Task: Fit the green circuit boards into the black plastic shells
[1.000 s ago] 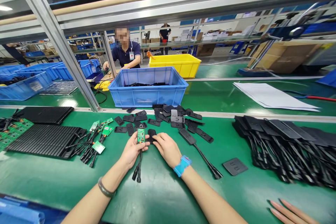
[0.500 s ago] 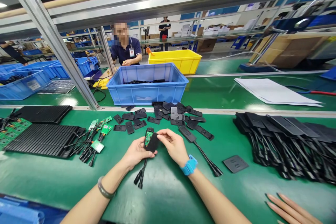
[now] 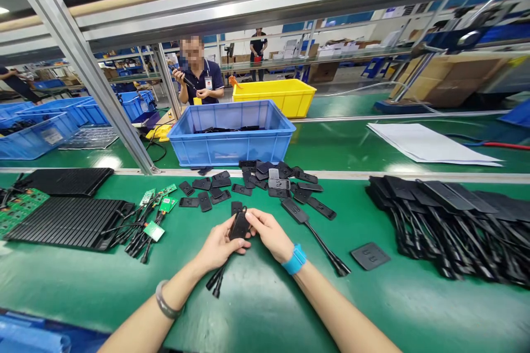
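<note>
Near the middle of the bench, my left hand (image 3: pixel 221 244) is closed around a small black plastic case (image 3: pixel 240 226). Two short black cables with connectors (image 3: pixel 216 281) hang below that hand. My right hand (image 3: pixel 268 230) pinches the case's upper right edge between thumb and fingers. The case's black face is toward me, and no green board shows. Just beyond my hands lie several loose black covers (image 3: pixel 242 190). To the right of my right hand rests a black case with a cable (image 3: pixel 295 210), and farther right a flat square black plate (image 3: pixel 370 256).
At left are green circuit boards with cables (image 3: pixel 154 230) beside black ribbed trays (image 3: pixel 66 222). A pile of cabled black cases (image 3: pixel 439 204) lies at right. Behind stand a blue bin (image 3: pixel 232 149) and a yellow bin (image 3: pixel 275 100). A co-worker (image 3: pixel 201 74) faces me across the bench.
The green board that showed in the case is now covered by its black face. Another person's hand at lower right has left view. The co-worker opposite has raised a dark object.
</note>
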The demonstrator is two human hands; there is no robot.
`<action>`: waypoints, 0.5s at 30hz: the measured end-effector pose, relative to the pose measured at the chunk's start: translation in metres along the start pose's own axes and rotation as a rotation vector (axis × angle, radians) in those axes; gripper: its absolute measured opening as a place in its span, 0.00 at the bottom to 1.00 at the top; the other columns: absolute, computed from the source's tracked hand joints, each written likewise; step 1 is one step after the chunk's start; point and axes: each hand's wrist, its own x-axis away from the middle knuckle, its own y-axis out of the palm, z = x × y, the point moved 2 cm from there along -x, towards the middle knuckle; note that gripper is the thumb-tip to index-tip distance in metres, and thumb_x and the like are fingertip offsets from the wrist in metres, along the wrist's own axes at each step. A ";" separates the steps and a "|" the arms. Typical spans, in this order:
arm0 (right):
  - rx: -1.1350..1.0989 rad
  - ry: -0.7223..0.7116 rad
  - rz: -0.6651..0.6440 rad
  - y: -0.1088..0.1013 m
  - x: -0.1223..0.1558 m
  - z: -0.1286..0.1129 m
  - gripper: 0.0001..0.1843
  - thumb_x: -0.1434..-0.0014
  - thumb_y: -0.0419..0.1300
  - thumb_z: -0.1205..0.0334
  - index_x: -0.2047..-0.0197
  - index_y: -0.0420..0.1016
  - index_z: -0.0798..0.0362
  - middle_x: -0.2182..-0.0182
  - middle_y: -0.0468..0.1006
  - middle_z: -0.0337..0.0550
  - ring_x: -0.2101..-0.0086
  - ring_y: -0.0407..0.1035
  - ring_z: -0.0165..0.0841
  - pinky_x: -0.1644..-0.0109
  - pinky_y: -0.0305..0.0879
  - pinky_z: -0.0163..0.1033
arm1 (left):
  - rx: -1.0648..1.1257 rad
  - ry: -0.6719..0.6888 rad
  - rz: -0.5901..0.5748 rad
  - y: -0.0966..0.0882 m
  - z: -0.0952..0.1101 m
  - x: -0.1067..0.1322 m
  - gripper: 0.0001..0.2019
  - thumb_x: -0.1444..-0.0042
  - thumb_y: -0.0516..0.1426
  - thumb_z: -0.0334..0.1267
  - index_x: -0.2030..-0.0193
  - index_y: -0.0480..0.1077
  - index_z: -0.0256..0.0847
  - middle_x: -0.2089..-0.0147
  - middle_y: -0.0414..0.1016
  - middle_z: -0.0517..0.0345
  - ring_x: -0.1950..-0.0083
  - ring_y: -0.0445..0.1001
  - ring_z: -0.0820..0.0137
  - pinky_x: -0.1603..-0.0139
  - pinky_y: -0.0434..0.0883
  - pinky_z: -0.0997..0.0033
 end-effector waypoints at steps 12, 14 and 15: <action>0.069 -0.034 0.165 -0.001 -0.003 0.011 0.27 0.44 0.53 0.35 0.72 0.69 0.53 0.80 0.63 0.34 0.78 0.56 0.28 0.73 0.56 0.35 | -0.589 0.184 0.097 0.007 0.003 0.010 0.16 0.39 0.52 0.43 0.47 0.66 0.42 0.62 0.80 0.54 0.64 0.78 0.67 0.65 0.73 0.71; 0.081 -0.062 0.167 0.001 -0.003 0.011 0.27 0.44 0.53 0.35 0.71 0.69 0.53 0.79 0.64 0.34 0.77 0.58 0.29 0.72 0.57 0.35 | -0.607 0.193 0.105 0.007 0.005 0.011 0.14 0.37 0.50 0.43 0.48 0.66 0.41 0.63 0.80 0.55 0.66 0.79 0.68 0.66 0.73 0.73; 0.089 -0.073 0.167 0.002 -0.003 0.011 0.26 0.44 0.53 0.36 0.71 0.69 0.53 0.79 0.64 0.35 0.77 0.58 0.29 0.72 0.57 0.35 | -0.602 0.194 0.105 0.007 0.005 0.011 0.14 0.37 0.49 0.42 0.48 0.66 0.40 0.64 0.79 0.55 0.66 0.79 0.68 0.66 0.73 0.73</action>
